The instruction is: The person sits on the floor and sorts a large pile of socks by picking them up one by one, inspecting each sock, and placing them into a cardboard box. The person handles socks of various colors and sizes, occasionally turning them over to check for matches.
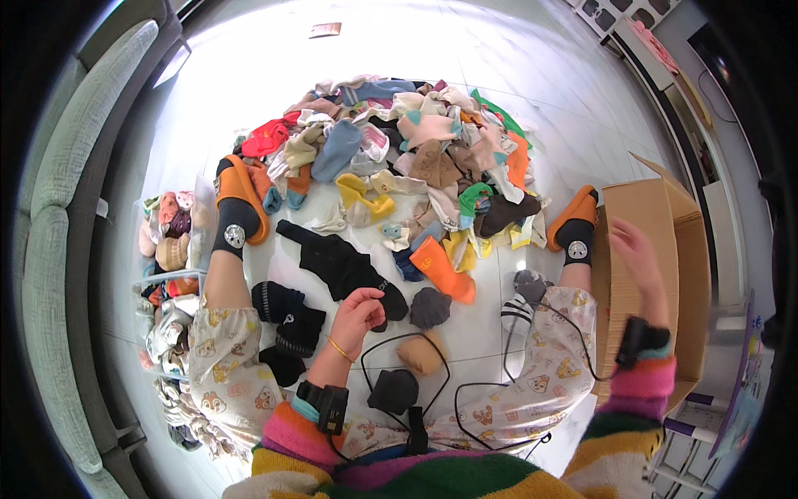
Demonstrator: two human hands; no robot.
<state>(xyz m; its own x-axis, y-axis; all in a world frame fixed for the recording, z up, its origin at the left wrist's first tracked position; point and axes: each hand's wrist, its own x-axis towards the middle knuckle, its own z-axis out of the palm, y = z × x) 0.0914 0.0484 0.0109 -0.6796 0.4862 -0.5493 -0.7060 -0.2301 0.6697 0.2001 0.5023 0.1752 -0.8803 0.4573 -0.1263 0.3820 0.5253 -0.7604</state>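
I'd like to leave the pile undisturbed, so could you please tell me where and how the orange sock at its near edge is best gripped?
Probably pinch the near end of the orange sock, coming from the near side: that end appears free over the white floor, its far end meets the sock pile, and it looks flat.

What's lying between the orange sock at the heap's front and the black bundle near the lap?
In the head view, a dark grey bundle and a tan bundle lie between the orange sock and black bundle, plus a black cable.
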